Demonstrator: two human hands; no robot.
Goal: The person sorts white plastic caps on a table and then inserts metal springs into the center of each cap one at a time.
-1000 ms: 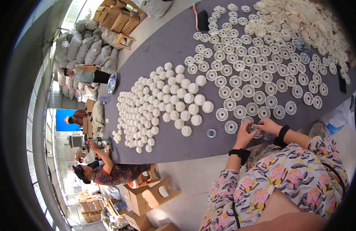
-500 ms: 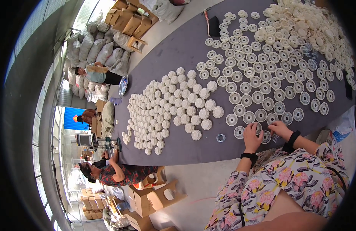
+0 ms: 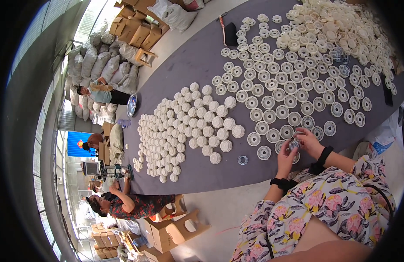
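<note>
My left hand [image 3: 286, 158] and my right hand [image 3: 307, 142] are close together at the table's near edge. Between their fingertips is a small silvery metal ring [image 3: 293, 144], partly covered by the fingers. Both hands are closed on it; whether a white part is held with it I cannot make out. Around and beyond them lie many round white plastic parts with dark centre holes [image 3: 294, 118], spread hollow side up. To the left of my hands another coil of thin metal rings [image 3: 242, 160] lies on the grey tabletop [image 3: 202, 177].
Several rows of white domed parts [image 3: 202, 124] stand left of centre. A heap of loose white parts [image 3: 337, 26] fills the far right, with metal rings [image 3: 341, 54] beside it. A dark phone [image 3: 387, 96] lies at the right edge. A seated co-worker [image 3: 127, 203] works by a bench machine [image 3: 112, 171].
My hands have come together and now hold a silvery ring between them. Before, the left was over a white part and the right was at loose metal rings. The view has shifted slightly.
</note>
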